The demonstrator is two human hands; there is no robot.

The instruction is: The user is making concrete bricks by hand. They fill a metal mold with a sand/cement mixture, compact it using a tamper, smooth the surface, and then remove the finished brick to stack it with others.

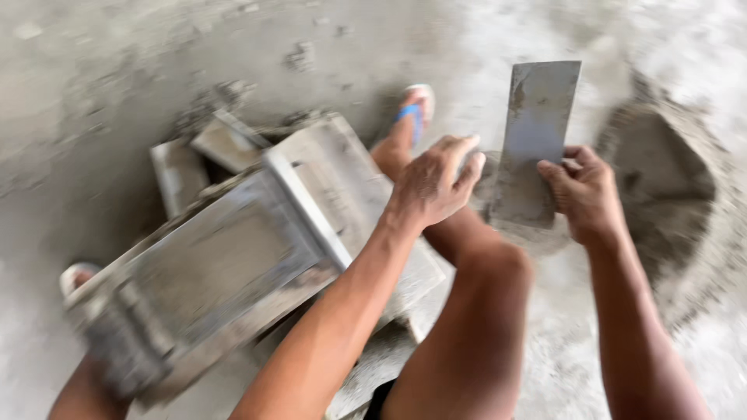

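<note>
A flat rectangular metal plate (535, 140), grey and smeared with cement, is standing upright between the two hands. The right hand (585, 193) is gripping its lower right edge, thumb lying across the face. The left hand (436, 183) is hovering just beside the plate's left edge with fingers curled; blur is hiding whether the fingertips are touching the plate, so I cannot tell if it is grasping anything.

Just left of the left hand, and partly under that forearm, a grey box-shaped metal mould (226, 264) is lying tilted, its framed face turned up and crusted with dried mortar. Beyond the mould, farther from the hands, two flat grey slabs (204, 155) are lying among crumbs of mortar. To the right of the right hand a mound of grey mortar (669, 187) is sitting with a hollow scooped in its middle.

Everything is resting on a rough, dusty concrete floor (93, 93), pale grey and littered with small lumps. One foot in a sandal with a blue strap (411, 117) is showing beyond the left hand, and another pale sandal (76, 276) is peeking out at the far left.

Counted: one plate, one mould, two slabs, one mound, two sandals
</note>
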